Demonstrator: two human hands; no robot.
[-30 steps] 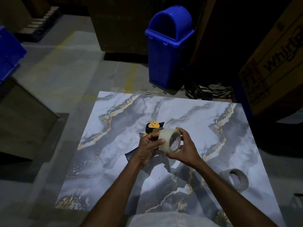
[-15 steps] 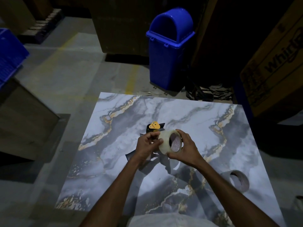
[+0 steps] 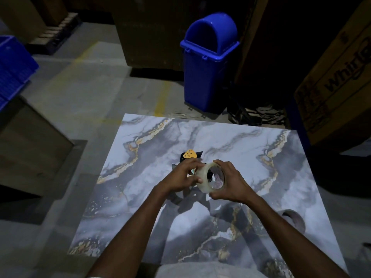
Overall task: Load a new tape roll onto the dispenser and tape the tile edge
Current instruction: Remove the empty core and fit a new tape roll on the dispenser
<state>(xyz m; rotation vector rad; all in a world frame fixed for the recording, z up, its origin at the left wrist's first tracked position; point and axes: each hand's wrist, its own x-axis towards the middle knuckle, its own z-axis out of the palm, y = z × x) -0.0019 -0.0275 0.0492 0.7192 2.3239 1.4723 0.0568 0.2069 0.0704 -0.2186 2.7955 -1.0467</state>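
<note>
A translucent roll of clear packing tape (image 3: 208,180) is held over the middle of a grey-and-gold marbled tile (image 3: 251,149), the right hand (image 3: 230,184) curled round its right rim, the left hand (image 3: 181,177) thumbing its left edge, fingers apparently curled round a black tape dispenser with a yellow tag (image 3: 189,154), a blue plastic swing-lid bin (image 3: 206,77) standing beyond.

A clear tape roll (image 3: 208,178) stands on edge in the right hand (image 3: 230,183), held above a grey-white, gold-veined marble-look tile (image 3: 251,149) that lies flat. Touching the roll on its left, a black tape dispenser (image 3: 191,154) with a yellow tab sits under the curled fingers of the left hand (image 3: 179,177).
</note>
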